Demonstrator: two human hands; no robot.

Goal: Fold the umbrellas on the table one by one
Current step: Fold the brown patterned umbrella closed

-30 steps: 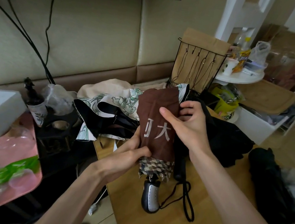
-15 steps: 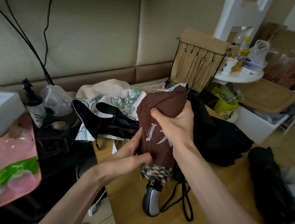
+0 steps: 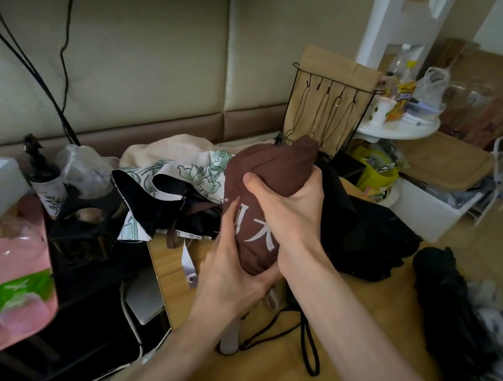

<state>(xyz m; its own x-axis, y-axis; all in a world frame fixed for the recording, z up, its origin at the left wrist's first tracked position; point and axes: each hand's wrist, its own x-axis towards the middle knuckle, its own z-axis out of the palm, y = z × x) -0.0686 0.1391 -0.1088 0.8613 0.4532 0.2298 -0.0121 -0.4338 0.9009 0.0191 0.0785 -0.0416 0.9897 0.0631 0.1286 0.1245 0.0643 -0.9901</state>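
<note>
Gripping the brown umbrella [image 3: 273,174] with both hands, the person holds it roughly upright over the left end of the wooden table [image 3: 352,333]. The right hand [image 3: 292,215] is wrapped tight round the middle, thumb across the cloth. The left hand [image 3: 229,271] has its fingers curled under the bottom end. A floral umbrella [image 3: 201,173] lies just behind it, and a black umbrella [image 3: 452,315] sits off to the right.
</note>
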